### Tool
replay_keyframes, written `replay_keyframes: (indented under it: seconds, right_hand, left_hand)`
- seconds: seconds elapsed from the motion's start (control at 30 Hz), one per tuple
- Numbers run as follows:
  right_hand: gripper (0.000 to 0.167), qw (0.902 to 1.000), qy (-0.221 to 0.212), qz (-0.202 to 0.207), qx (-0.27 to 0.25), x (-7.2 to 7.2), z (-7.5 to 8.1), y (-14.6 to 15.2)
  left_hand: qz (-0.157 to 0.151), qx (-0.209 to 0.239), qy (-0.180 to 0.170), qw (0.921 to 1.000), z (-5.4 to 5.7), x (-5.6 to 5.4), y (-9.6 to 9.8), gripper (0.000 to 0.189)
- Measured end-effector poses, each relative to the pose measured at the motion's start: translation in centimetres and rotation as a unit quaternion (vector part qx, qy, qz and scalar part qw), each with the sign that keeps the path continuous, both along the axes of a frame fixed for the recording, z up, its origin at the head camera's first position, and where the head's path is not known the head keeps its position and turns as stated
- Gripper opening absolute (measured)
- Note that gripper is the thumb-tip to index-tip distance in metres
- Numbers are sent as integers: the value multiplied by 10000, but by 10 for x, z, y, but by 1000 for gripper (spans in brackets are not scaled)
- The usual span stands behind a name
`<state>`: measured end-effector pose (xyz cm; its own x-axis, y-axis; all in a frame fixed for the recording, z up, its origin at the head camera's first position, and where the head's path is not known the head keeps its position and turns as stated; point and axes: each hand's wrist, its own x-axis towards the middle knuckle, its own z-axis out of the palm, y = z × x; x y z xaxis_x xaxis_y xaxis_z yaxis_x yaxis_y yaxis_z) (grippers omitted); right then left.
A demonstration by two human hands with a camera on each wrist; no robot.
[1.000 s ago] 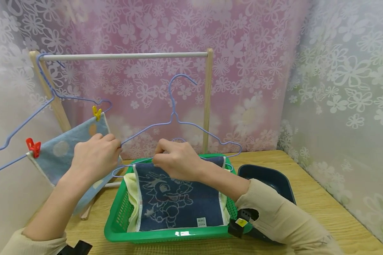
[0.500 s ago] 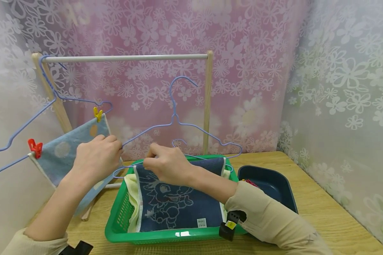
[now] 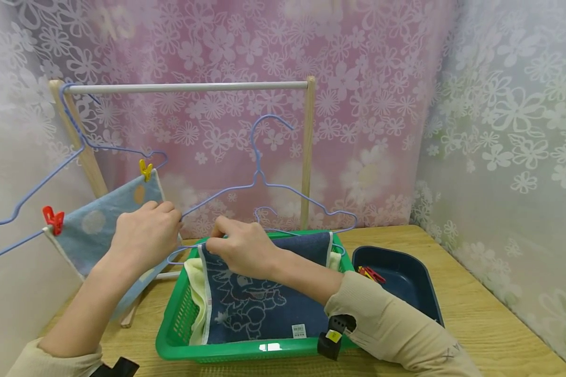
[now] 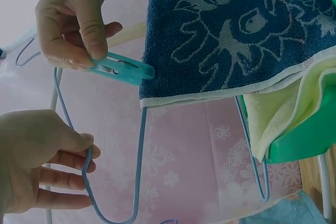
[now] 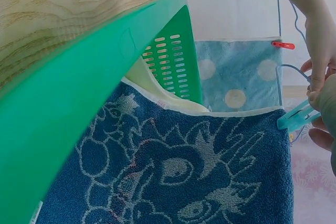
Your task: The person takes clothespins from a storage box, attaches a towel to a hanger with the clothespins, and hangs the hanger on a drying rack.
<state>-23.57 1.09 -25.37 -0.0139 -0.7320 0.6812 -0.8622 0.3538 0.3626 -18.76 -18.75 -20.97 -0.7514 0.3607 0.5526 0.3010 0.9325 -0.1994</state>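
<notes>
At the bottom middle of the head frame, close by, a green basket with holes in its sides. Inside, a pale yellow cloth, and in front of that, the lower part of a dark blue towel with a cartoon creature on it. At the right, just beside the basket, a dark bin with red and yellow clips in its left part.

Over the middle of the frame, at the towel's top, the right hand, bent into a pinch. To its left, the left hand at one end of a blue hanger, with the dark blue towel on its bottom wire.

Hidden in the head frame but plain in both wrist frames: a teal clip between right thumb and fingers, with its tip at the towel's corner. Cannot tell how tightly bitten on. Only from the left wrist: left thumb and first finger nipped on the wire, other fingers nearly straight.

Farther back at the left, a spotted light blue towel with a red clip and a yellow clip. Then a rack, with a gap in the picture between its white bar and the hanger's hook. Wooden table past the bin, out to a pale curtain at the far right.
</notes>
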Motion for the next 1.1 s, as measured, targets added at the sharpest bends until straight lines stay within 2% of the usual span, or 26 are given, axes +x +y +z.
replay_keyframes:
  seconds: [0.37, 0.67, 1.1]
  right_hand:
    - [21, 9988, -439, 176, -111, -2, 2, -5]
    - [19, 9957, -871, 277, -150, -3, 1, -7]
    - [10, 9951, -963, 187, 114, -4, -3, -6]
  left_hand:
    - [-28, -18, 270, 9996, -3, -2, 1, 24]
    - [26, 84, 222, 9997, -4, -1, -1, 23]
    - [-95, 170, 404, 9990, -7, -3, -1, 29]
